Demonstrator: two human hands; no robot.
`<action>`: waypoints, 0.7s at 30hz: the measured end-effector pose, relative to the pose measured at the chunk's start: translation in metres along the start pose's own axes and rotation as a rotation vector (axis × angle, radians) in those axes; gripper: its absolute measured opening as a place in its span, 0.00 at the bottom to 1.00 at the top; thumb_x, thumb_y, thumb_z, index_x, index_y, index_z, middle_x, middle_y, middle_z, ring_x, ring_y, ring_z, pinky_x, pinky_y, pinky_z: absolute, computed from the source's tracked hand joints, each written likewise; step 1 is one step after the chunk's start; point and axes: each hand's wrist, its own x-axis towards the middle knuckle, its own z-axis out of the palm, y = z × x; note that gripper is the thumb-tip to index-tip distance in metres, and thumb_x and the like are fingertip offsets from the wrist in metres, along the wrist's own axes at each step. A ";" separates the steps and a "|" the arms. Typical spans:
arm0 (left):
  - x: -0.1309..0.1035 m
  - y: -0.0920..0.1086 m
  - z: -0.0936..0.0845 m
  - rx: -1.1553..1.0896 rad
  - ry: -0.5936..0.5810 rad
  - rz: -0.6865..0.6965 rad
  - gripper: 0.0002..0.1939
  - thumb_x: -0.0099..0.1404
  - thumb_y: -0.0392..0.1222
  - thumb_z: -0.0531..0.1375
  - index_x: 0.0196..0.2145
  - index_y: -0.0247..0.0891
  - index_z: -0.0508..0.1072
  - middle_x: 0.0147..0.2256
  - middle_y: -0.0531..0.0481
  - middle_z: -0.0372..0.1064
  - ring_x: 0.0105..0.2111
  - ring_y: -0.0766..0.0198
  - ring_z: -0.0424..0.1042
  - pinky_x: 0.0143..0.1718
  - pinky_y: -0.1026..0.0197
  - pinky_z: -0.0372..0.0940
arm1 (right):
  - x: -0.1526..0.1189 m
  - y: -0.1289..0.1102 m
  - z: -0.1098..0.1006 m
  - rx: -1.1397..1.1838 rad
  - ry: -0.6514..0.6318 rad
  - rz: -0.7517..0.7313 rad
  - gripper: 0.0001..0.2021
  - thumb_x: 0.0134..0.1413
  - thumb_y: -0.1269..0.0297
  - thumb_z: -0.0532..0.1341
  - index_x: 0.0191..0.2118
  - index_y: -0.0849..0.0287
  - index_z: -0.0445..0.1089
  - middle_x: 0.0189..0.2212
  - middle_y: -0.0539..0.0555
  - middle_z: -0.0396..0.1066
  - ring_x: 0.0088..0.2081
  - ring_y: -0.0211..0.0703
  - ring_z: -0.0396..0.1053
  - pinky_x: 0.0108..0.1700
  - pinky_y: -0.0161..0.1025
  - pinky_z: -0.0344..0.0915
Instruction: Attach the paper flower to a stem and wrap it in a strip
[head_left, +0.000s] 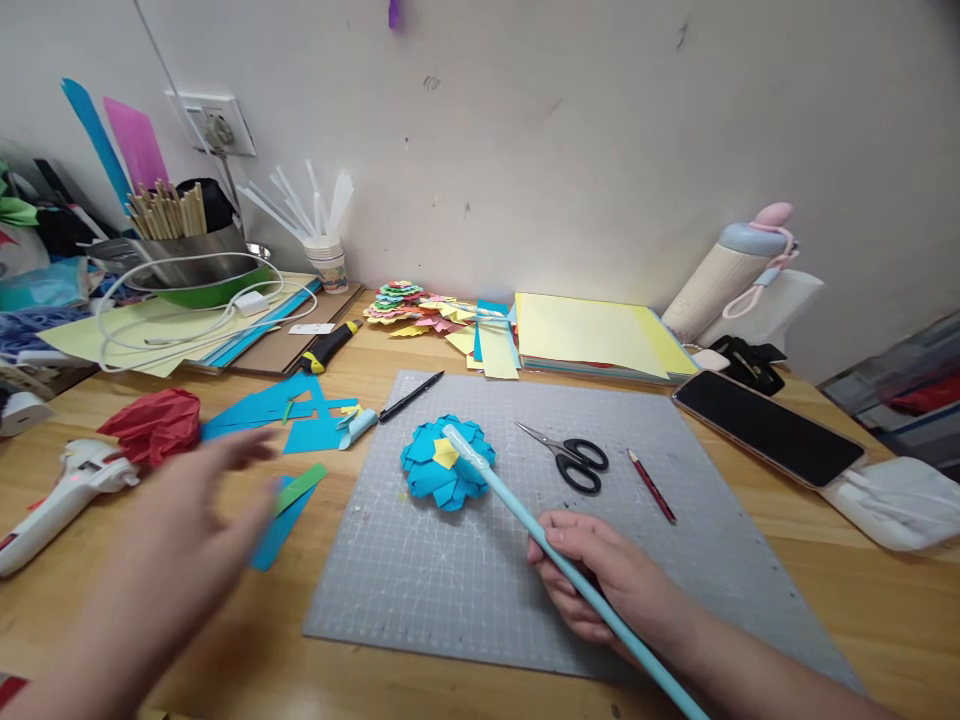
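My right hand [600, 585] is wrapped round a long light-blue paper stick [525, 515] over the grey cutting mat [420, 590]. The stick's upper end looks glossy and overlaps a blue paper flower [442, 492] with a yellow centre [445, 454]; whether they touch is unclear. My left hand [195, 525], blurred, hovers over the wooden table at the left with fingers apart, holding nothing visible. Near its fingertips lie a green paper strip [301, 489] and a blue paper piece [276, 535]. Left of it rests a white glue gun [64, 500].
Black-handled scissors [577, 465], a red pencil [652, 487] and a black pen [411, 397] lie on the mat. Behind are a yellow paper stack [600, 335] and a box cutter [330, 347]. A phone [769, 425] lies at the right, crumpled red paper [157, 425] at the left.
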 end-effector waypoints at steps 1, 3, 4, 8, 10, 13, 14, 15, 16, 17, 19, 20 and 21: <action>0.001 0.016 0.014 -0.026 -0.165 0.045 0.24 0.60 0.55 0.54 0.49 0.39 0.68 0.48 0.41 0.70 0.48 0.48 0.68 0.43 0.50 0.65 | -0.001 0.000 0.000 -0.006 0.005 -0.004 0.14 0.53 0.53 0.60 0.30 0.60 0.65 0.16 0.42 0.55 0.13 0.25 0.44 0.12 0.25 0.43; 0.009 0.042 0.040 -0.037 -0.382 0.129 0.28 0.61 0.57 0.52 0.54 0.39 0.65 0.51 0.40 0.68 0.51 0.47 0.65 0.50 0.47 0.61 | -0.002 0.000 0.000 -0.012 0.017 -0.016 0.14 0.53 0.53 0.60 0.30 0.60 0.65 0.16 0.42 0.55 0.13 0.24 0.44 0.12 0.25 0.42; 0.017 0.052 0.051 -0.013 -0.439 0.159 0.30 0.60 0.58 0.52 0.54 0.37 0.65 0.51 0.39 0.68 0.53 0.46 0.63 0.52 0.46 0.58 | -0.003 0.000 0.000 -0.012 0.024 -0.022 0.14 0.53 0.53 0.60 0.30 0.60 0.65 0.16 0.42 0.55 0.13 0.24 0.44 0.12 0.25 0.42; 0.051 0.070 0.076 0.024 -0.598 0.059 0.36 0.56 0.62 0.56 0.54 0.34 0.66 0.46 0.36 0.70 0.47 0.44 0.68 0.44 0.51 0.62 | -0.004 -0.002 0.000 0.002 0.049 -0.043 0.13 0.53 0.53 0.60 0.30 0.60 0.65 0.16 0.42 0.54 0.13 0.25 0.44 0.12 0.25 0.42; 0.063 0.070 0.081 0.014 -0.640 0.021 0.37 0.51 0.62 0.59 0.52 0.34 0.68 0.42 0.38 0.72 0.42 0.46 0.71 0.37 0.54 0.63 | -0.004 -0.002 0.001 0.003 0.064 -0.047 0.14 0.53 0.53 0.60 0.29 0.60 0.65 0.16 0.41 0.54 0.13 0.25 0.44 0.12 0.25 0.42; 0.072 0.072 0.083 -0.021 -0.692 -0.012 0.34 0.47 0.60 0.63 0.48 0.37 0.70 0.39 0.42 0.73 0.37 0.49 0.72 0.32 0.58 0.61 | -0.003 -0.002 0.002 -0.011 0.075 -0.051 0.14 0.52 0.53 0.61 0.29 0.60 0.64 0.15 0.41 0.53 0.13 0.25 0.44 0.12 0.25 0.43; 0.073 0.072 0.083 -0.038 -0.705 -0.019 0.33 0.46 0.60 0.63 0.46 0.37 0.71 0.38 0.43 0.74 0.36 0.50 0.72 0.31 0.59 0.61 | -0.002 -0.002 0.002 -0.022 0.075 -0.054 0.14 0.51 0.53 0.61 0.29 0.60 0.64 0.15 0.41 0.54 0.13 0.25 0.44 0.12 0.25 0.43; 0.074 0.074 0.084 -0.055 -0.715 -0.027 0.31 0.45 0.59 0.64 0.43 0.38 0.72 0.37 0.43 0.74 0.35 0.51 0.72 0.30 0.59 0.60 | -0.002 -0.001 0.002 -0.034 0.072 -0.056 0.14 0.51 0.53 0.61 0.29 0.60 0.64 0.15 0.41 0.54 0.13 0.25 0.44 0.12 0.25 0.43; 0.074 0.075 0.084 -0.073 -0.724 -0.033 0.28 0.44 0.60 0.64 0.39 0.38 0.73 0.35 0.44 0.74 0.34 0.51 0.72 0.29 0.59 0.59 | -0.002 -0.001 0.003 -0.042 0.069 -0.061 0.14 0.50 0.53 0.62 0.29 0.60 0.65 0.15 0.41 0.54 0.13 0.25 0.44 0.12 0.25 0.44; 0.074 0.076 0.085 -0.093 -0.730 -0.038 0.25 0.44 0.60 0.65 0.35 0.39 0.74 0.33 0.45 0.74 0.33 0.52 0.71 0.29 0.59 0.58 | -0.002 0.000 0.003 -0.045 0.063 -0.065 0.14 0.50 0.53 0.62 0.29 0.60 0.65 0.15 0.41 0.54 0.13 0.25 0.44 0.12 0.25 0.44; 0.073 0.079 0.086 -0.144 -0.738 -0.047 0.21 0.43 0.59 0.65 0.26 0.40 0.72 0.27 0.48 0.71 0.29 0.55 0.68 0.27 0.60 0.55 | -0.002 0.000 0.002 -0.024 0.040 -0.068 0.13 0.51 0.54 0.61 0.29 0.60 0.65 0.15 0.41 0.54 0.12 0.25 0.44 0.12 0.25 0.44; 0.073 0.080 0.086 -0.180 -0.742 -0.054 0.19 0.44 0.58 0.66 0.24 0.40 0.70 0.24 0.50 0.68 0.27 0.57 0.66 0.26 0.60 0.53 | -0.003 0.000 0.001 -0.001 0.024 -0.062 0.13 0.52 0.54 0.61 0.29 0.60 0.65 0.15 0.41 0.54 0.13 0.25 0.43 0.12 0.25 0.43; 0.072 0.080 0.086 -0.227 -0.747 -0.061 0.19 0.44 0.58 0.66 0.22 0.40 0.69 0.22 0.52 0.66 0.26 0.59 0.64 0.25 0.61 0.52 | -0.004 0.000 0.000 0.027 0.008 -0.051 0.13 0.53 0.55 0.60 0.30 0.60 0.66 0.15 0.41 0.53 0.13 0.25 0.42 0.12 0.25 0.42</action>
